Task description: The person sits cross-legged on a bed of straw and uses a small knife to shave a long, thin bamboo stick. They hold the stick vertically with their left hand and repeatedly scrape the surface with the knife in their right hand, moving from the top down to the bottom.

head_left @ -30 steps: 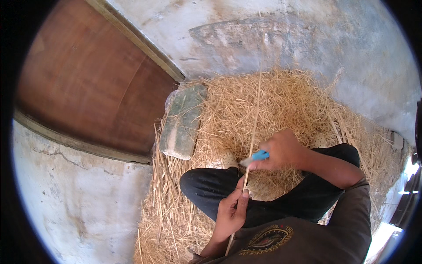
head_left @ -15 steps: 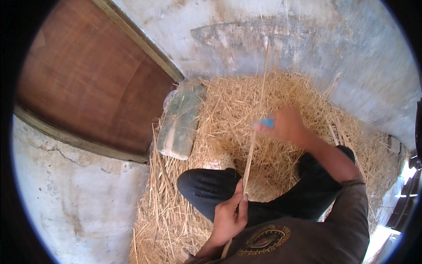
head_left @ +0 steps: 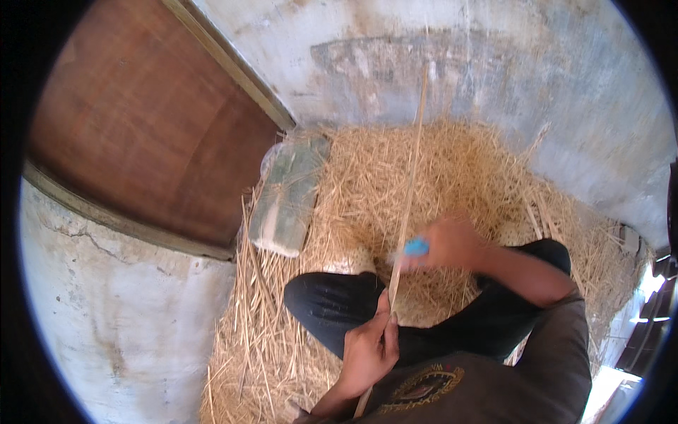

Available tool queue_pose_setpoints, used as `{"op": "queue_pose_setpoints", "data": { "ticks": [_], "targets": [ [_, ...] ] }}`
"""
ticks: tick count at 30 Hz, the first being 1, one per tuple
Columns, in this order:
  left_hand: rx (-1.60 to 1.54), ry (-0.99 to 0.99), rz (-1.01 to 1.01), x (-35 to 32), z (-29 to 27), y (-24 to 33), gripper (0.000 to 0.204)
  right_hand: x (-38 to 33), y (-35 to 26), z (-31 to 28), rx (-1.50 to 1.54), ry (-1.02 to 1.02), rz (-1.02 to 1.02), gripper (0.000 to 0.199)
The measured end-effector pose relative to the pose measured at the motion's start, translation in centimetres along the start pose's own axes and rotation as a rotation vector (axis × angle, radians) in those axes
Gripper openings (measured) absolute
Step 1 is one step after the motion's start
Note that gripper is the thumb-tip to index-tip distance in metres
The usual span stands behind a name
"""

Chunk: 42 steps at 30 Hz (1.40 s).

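Note:
A long, thin, pale bamboo strip [head_left: 408, 201] slants up and away from my lap toward the far wall. My left hand [head_left: 370, 348] is closed round its near part, thumb and forefinger pressed along it, with the tail end passing below the hand against my shirt. Farther up, my right hand [head_left: 452, 244] grips a small blue-handled tool [head_left: 415, 247], set against the strip's side. Motion smears this hand and the tool, so the blade end is not clear.
Straw-like shavings [head_left: 374, 169] cover the ground around my crossed legs [head_left: 332, 304]. A greenish block-like slab [head_left: 291, 194] lies at the left, beside a wood-framed brown panel [head_left: 148, 127]. The stained wall [head_left: 494, 63] rises behind. Loose strips [head_left: 542, 212] lie at the right.
My right hand has moved nearer to me along the strip with the blue-handled tool. The left hand keeps its hold in about the same place.

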<state>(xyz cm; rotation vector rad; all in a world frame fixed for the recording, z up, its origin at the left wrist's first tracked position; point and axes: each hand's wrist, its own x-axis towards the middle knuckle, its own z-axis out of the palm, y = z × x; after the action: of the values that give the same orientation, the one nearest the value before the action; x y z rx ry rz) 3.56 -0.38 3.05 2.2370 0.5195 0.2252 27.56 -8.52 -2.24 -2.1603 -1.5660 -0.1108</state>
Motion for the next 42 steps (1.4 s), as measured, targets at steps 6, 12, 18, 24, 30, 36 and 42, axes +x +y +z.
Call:
{"op": "queue_pose_setpoints", "data": {
  "ticks": [6, 12, 18, 24, 30, 36, 42],
  "targets": [
    [-0.158, -0.087, -0.057, -1.0, 0.7, -1.0, 0.034, 3.0, 8.4, -1.5, -0.133, -0.095, 0.423, 0.07],
    [-0.152, 0.019, 0.068, -0.9, 0.9, -1.6, 0.03, -0.2, 1.6, -0.2, 0.039, -0.078, 0.061, 0.071],
    [-0.221, -0.122, 0.004, -2.3, 0.7, -0.6, 0.027, 3.6, 15.1, -1.8, -0.113, 0.166, 0.598, 0.078],
    [-0.194, -0.052, -0.011, -2.6, 1.1, -1.2, 0.026, 2.6, 9.9, -1.3, -0.112, -0.085, 0.412, 0.083],
    [0.141, -0.042, 0.033, -1.4, -0.1, 0.5, 0.035, 2.4, 5.3, -1.8, 0.015, -0.204, 0.28, 0.08],
    [0.136, 0.015, 0.042, -1.1, 0.0, 1.4, 0.019, 1.2, 4.5, -1.1, -0.057, 0.007, 0.169, 0.075],
    [0.033, -0.011, -0.005, -1.8, 0.0, 1.0, 0.015, 2.2, 7.0, -1.2, 0.007, 0.03, 0.291, 0.073]
  ]
}}
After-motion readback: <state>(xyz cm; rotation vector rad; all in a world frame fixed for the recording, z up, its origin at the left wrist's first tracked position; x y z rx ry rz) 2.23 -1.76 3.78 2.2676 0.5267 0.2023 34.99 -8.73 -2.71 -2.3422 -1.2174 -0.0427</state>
